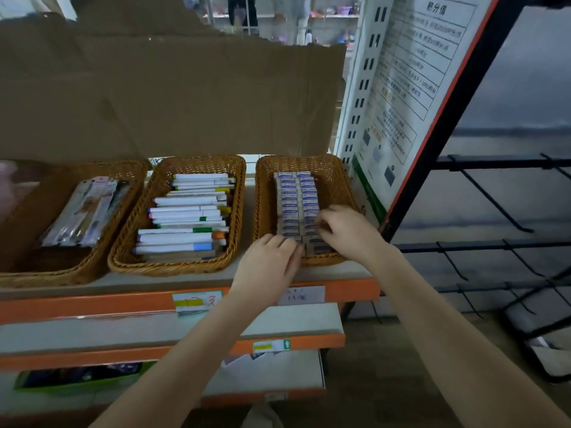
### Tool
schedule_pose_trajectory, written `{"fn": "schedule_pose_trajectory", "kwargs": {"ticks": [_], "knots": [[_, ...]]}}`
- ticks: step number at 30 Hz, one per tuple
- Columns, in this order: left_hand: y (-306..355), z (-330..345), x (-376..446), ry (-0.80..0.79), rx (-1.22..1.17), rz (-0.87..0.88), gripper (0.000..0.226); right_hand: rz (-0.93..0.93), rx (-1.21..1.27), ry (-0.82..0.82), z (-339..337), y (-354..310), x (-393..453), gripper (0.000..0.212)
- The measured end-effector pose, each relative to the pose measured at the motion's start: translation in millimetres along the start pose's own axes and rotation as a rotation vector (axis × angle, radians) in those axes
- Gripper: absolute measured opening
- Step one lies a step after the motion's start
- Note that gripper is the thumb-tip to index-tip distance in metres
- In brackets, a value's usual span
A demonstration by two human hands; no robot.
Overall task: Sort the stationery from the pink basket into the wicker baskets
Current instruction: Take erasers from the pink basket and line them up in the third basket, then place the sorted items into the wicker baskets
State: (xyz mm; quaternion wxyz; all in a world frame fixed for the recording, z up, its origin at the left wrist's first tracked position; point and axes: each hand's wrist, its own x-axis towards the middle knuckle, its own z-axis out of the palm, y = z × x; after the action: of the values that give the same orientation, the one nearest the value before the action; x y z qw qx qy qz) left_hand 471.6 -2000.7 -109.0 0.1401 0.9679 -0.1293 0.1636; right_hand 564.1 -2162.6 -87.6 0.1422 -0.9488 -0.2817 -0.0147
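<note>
Wicker baskets sit in a row on a shelf (92, 284) with an orange front edge, a cardboard sheet (173, 97) behind them. Left basket (43, 273) holds flat packets (85, 210); middle basket (173, 267) holds white pens (188, 217) laid crosswise; right basket (265, 193) holds two columns of small blue-and-white boxes (295, 202). Both hands reach into the right basket's near end: left hand (267, 267) has curled fingers on the nearest boxes, right hand (347, 230) pinches a box. Paper labels (197, 301) stick to the shelf edge.

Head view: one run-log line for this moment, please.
stage: arranging | left hand, right hand: on small boxes | right wicker basket | pink basket: unseen
</note>
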Motion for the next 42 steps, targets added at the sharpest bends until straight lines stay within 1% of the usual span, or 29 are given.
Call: {"fn": "schedule_pose_trajectory", "kwargs": {"ticks": [2,3,5,9,13,17,19,21,24,28,32,36,39,42], "knots": [[-0.7,-4.5,8.3,-0.012,-0.019,-0.059,0.028,-0.016,-0.003,-0.041,-5.3,-0.2,-3.3,0.02],[-0.2,-10.2,12.0,-0.01,0.008,-0.082,0.028,-0.039,-0.015,-0.064,-9.8,-1.6,-5.5,0.019],[-6.5,-18.0,25.2,-0.027,0.108,-0.089,0.029,-0.057,-0.028,-0.094,-13.0,-2.5,-2.7,0.017],[-24.0,-50.9,36.3,-0.081,0.335,-0.155,0.033,-0.075,-0.062,-0.103,-28.9,-21.7,11.3,0.013],[-60.2,-95.1,27.4,-0.165,0.513,-0.238,0.034,-0.101,-0.076,-0.095,-45.0,-60.1,32.2,0.012],[-102.9,-140.7,-4.4,-0.158,0.63,-0.304,0.036,-0.178,-0.103,-0.041,-48.2,-117.5,47.8,0.016],[-124.4,-160.2,-27.9,-0.117,0.654,-0.345,0.038,-0.206,-0.112,-0.041,-41.4,-153.1,54.9,0.016],[-146.8,-180.2,-54.9,-0.082,0.664,-0.391,0.035,-0.224,-0.112,-0.059,-30.3,-191.4,61.6,0.018],[-184.6,-210.0,-97.8,-0.088,0.664,-0.462,0.032,-0.277,-0.103,-0.079,-11.7,-253.5,69.9,0.021],[-236.4,-245.3,-153.9,-0.033,0.633,-0.49,0.035,-0.341,-0.088,-0.083,13.4,-339.9,80.9,0.016],[-284.9,-273.5,-192.3,-0.061,0.644,-0.605,0.032,-0.412,0.001,-0.02,39.5,-413.5,91.0,0.016],[-333.1,-292.8,-220.0,-0.079,0.625,-0.673,0.023,-0.478,0.035,-0.005,60.9,-472.8,110.9,0.021],[-371.4,-302.1,-232.8,-0.092,0.603,-0.691,0.03,-0.508,0.071,-0.04,75.3,-508.0,136.4,0.019],[-410.2,-305.6,-241.2,-0.088,0.585,-0.682,0.035,-0.546,0.048,-0.057,90.7,-535.4,163.0,0.019]]}}
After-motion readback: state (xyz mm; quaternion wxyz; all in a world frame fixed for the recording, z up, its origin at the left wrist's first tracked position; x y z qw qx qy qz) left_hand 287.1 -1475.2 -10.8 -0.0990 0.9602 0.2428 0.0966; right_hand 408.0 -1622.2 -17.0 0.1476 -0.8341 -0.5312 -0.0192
